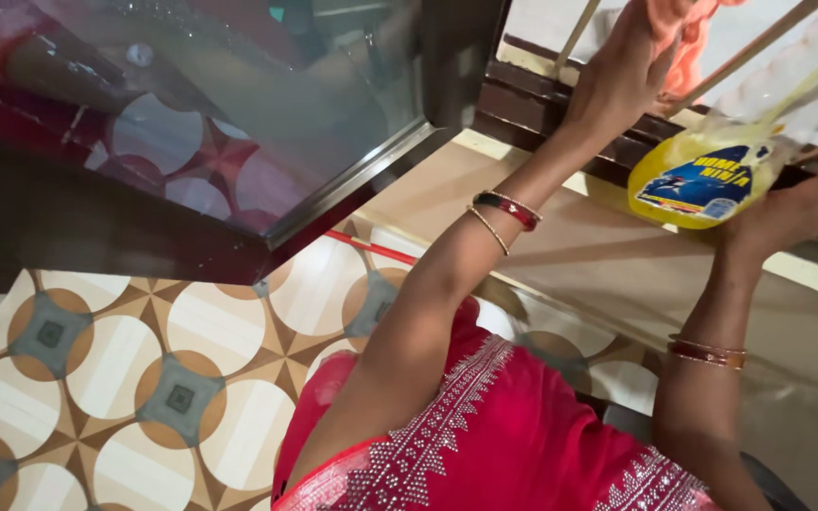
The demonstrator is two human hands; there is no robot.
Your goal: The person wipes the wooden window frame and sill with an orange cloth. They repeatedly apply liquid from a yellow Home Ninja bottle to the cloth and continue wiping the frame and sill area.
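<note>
Gripping an orange cloth at the far top of the view, the left hand has its fingers closed into the fabric, which hangs bunched against the window bars. To the right, the right hand wraps its fingers around a clear plastic spray bottle, tilted on its side, holding yellow liquid and bearing a blue and yellow label. Bangles circle both wrists. Below lies a patterned tile floor of brown, cream and grey.
</note>
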